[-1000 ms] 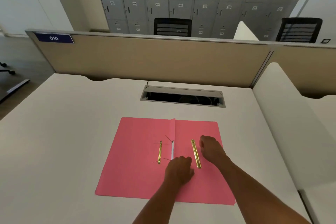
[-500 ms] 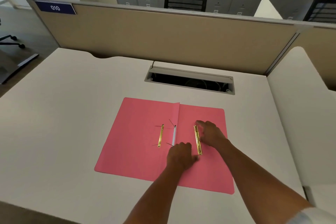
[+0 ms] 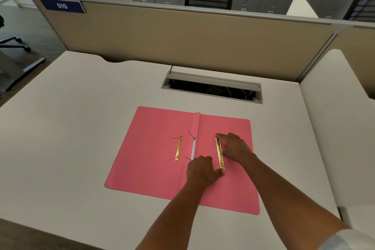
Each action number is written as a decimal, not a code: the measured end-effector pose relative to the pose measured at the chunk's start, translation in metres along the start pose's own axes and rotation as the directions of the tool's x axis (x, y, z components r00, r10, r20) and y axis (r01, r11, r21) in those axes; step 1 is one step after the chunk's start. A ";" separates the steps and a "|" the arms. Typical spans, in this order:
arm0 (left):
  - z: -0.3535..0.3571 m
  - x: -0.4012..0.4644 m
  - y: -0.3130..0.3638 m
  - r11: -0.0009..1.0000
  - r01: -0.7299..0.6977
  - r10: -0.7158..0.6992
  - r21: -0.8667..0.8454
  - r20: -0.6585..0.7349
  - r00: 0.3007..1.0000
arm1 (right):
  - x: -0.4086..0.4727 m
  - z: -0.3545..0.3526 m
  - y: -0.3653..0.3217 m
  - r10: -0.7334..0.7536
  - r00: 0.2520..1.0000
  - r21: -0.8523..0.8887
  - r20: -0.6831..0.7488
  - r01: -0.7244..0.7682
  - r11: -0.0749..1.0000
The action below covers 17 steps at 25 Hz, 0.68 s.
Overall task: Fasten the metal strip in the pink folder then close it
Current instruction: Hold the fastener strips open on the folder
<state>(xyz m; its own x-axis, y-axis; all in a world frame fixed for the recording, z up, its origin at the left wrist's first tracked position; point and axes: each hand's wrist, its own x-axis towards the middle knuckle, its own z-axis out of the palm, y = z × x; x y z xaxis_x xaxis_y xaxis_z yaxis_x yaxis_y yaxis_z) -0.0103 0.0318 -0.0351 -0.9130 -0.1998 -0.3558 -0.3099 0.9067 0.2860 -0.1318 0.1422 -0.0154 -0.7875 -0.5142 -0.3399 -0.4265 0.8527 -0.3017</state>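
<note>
Head view: pink folder lies open and flat on the white desk, near its front edge. A gold metal strip rests on the right leaf, just beside the spine. Left hand, fingers curled, pinches the strip's near end. Right hand touches the far end with its fingertips, fingers bent together. A second gold strip lies on the left leaf, untouched.

bare forearms, bare left hand and right hand; pale light-blue sleeve at right elbow.
</note>
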 end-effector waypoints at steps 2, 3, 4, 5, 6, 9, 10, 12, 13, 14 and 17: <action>0.001 0.000 0.003 1.000 0.016 -0.016 0.011 -0.006 1.000 | 0.000 0.001 0.001 -0.002 1.000 -0.004 0.003 0.002 1.000; 0.001 0.000 0.004 1.000 0.023 -0.023 0.016 -0.009 1.000 | 0.000 0.001 0.001 -0.002 1.000 -0.005 0.005 0.002 1.000; 0.002 0.001 0.005 0.999 0.029 -0.029 0.017 -0.009 1.000 | 0.000 0.001 0.001 -0.002 1.000 -0.005 0.006 0.002 1.000; 0.002 0.001 0.005 0.999 0.034 -0.034 0.016 -0.007 0.999 | 0.000 0.000 0.001 -0.003 1.000 -0.003 0.009 0.003 1.000; 0.001 0.001 0.006 0.999 0.042 -0.042 0.013 -0.006 0.999 | 0.000 0.000 0.001 -0.005 1.000 -0.001 0.011 0.005 1.000; 0.000 0.002 0.007 0.998 0.066 -0.066 0.015 0.001 0.998 | 0.000 -0.001 0.000 -0.006 1.000 0.009 0.004 0.006 1.000; -0.001 0.002 0.008 0.997 0.071 -0.071 0.017 0.005 0.997 | 0.000 -0.001 0.000 -0.006 1.000 0.018 -0.005 0.006 1.000; -0.002 0.001 0.010 0.997 0.080 -0.080 0.018 0.009 0.997 | 0.000 -0.001 0.000 -0.001 0.999 0.056 -0.034 0.003 0.998; -0.001 0.001 0.010 0.996 0.082 -0.083 0.019 0.010 0.997 | 0.001 -0.002 0.000 0.002 0.999 0.076 -0.051 0.002 0.997; -0.001 0.001 0.010 0.996 0.084 -0.085 0.021 0.010 0.996 | 0.001 -0.003 0.000 0.001 0.998 0.091 -0.069 0.006 0.996; -0.001 0.002 0.010 0.996 0.084 -0.084 0.029 0.003 0.996 | 0.005 -0.005 -0.001 0.006 0.992 0.137 -0.128 0.011 0.990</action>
<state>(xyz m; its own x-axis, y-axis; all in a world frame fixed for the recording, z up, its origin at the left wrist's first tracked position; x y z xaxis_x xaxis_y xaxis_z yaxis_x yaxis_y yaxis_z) -0.0152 0.0399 -0.0324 -0.8827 -0.2744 -0.3816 -0.3778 0.8972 0.2286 -0.1375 0.1398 -0.0119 -0.8405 -0.4927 -0.2252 -0.3704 0.8260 -0.4248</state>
